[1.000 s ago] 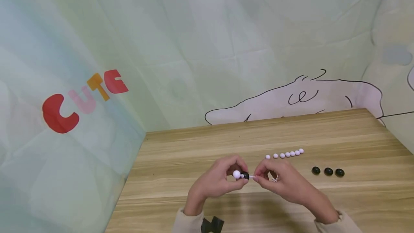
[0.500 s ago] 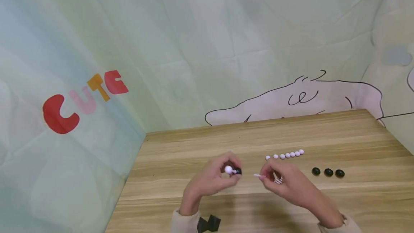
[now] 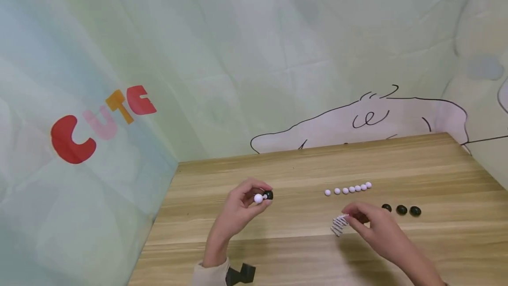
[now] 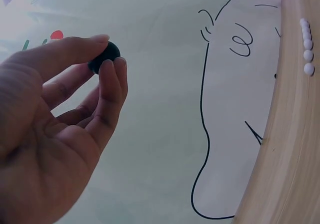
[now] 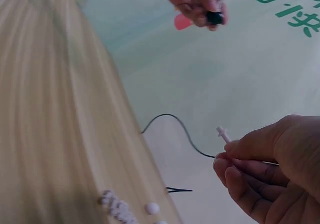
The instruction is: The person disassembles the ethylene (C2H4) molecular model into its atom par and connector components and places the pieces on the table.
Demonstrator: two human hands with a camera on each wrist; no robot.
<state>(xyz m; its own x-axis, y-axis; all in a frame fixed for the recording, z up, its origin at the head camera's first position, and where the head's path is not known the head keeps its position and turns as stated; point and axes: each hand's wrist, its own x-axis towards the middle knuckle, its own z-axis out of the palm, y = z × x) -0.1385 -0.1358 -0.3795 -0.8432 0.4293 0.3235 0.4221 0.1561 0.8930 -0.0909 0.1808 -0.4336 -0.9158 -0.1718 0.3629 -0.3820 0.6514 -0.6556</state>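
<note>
My left hand [image 3: 237, 208] pinches a black ball [image 3: 268, 195] between thumb and fingertips, raised above the table. A white ball [image 3: 258, 198] is joined to it by a short white peg [image 3: 265, 197]. In the left wrist view the black ball [image 4: 104, 57] hides the white one. My right hand [image 3: 377, 228] is apart from the left, at the right of a cluster of small white connector pegs [image 3: 339, 224]. The right wrist view shows the right hand [image 5: 270, 164] pinching one white connector peg [image 5: 223, 134] between thumb and forefinger.
A row of several white balls [image 3: 352, 190] lies behind the pegs on the wooden table [image 3: 222, 175]. To the right are three black balls [image 3: 401, 210], one partly behind the right hand. A printed cloth [image 3: 238, 78] hangs along the table's back and left edges.
My hands have drawn apart. The left has moved left with the joined balls; the right has pulled its peg away and shifted right, uncovering the peg cluster.
</note>
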